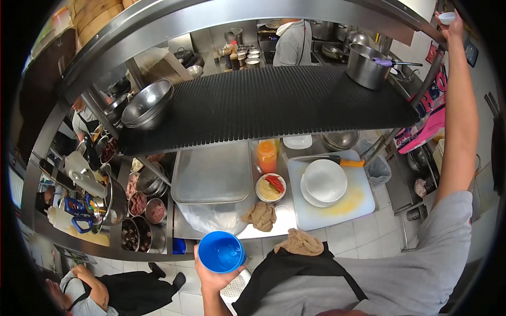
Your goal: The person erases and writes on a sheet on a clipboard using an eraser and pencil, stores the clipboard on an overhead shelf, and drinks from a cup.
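My left hand is wrapped round a blue plastic cup, held low in front of my apron. Its wide mouth faces up, and I cannot tell what, if anything, is inside. My right arm stretches far up to the right. Up there my right hand grips a small white bowl beside the end of the top steel shelf. Below, on the counter, two stacked white bowls stand on a cutting board. A crumpled brown cloth lies near the blue cup.
A black mesh shelf spans the counter, bearing a steel pot and steel bowls. An orange-handled knife lies on the board's far edge. Beside a lidded container are an orange bottle and a garnish bowl. Other people are nearby.
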Tool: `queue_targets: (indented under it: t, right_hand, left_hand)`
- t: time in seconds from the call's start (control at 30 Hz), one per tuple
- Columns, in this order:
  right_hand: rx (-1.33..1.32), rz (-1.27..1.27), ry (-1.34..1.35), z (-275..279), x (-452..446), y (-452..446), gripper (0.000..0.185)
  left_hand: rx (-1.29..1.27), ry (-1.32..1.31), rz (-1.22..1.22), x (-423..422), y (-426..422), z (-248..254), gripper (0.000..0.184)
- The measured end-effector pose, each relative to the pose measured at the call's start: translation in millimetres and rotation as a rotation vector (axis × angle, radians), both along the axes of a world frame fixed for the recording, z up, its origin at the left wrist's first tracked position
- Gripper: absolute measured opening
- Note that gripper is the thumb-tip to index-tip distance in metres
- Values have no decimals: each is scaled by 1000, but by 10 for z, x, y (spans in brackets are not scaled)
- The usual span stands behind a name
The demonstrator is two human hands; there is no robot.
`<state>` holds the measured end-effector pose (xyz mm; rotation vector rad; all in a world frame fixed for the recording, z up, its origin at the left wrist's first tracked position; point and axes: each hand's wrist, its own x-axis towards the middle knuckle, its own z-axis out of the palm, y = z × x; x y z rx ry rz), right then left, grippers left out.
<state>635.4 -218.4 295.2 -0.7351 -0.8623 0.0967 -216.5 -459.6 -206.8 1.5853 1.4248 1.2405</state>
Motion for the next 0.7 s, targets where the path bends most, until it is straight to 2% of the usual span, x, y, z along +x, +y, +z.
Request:
queue_targets:
  t: [0.1,0.17,0.23,0.3,0.47,0.5,0.6,0.7]
  right_hand:
    - [-32,4,-25,1,83,-11,55]
    - [-24,-10,-31,-49,44,-29,54]
    - [0,-58,-31,-83,-109,-60,54]
    - [16,-116,-11,-127,-401,-88,54]
    - [52,-137,111,-260,-1743,-380,63]
    - [60,-137,135,-259,-1839,-407,65]
    - [-79,-151,-44,-300,-1721,-380,68]
    - [-14,-196,21,-346,-1996,-442,70]
  left_hand:
    - [30,7,36,-5,46,45,83]
    - [89,155,-10,-60,121,166,84]
    - [42,89,-14,-189,156,107,85]
    - [-2,22,21,-243,159,119,87]
    - [48,115,-1,-291,176,106,90]
    - [64,137,-23,-293,176,103,91]
    - [64,115,7,-293,138,22,90]
    - [51,8,29,-182,108,18,89]
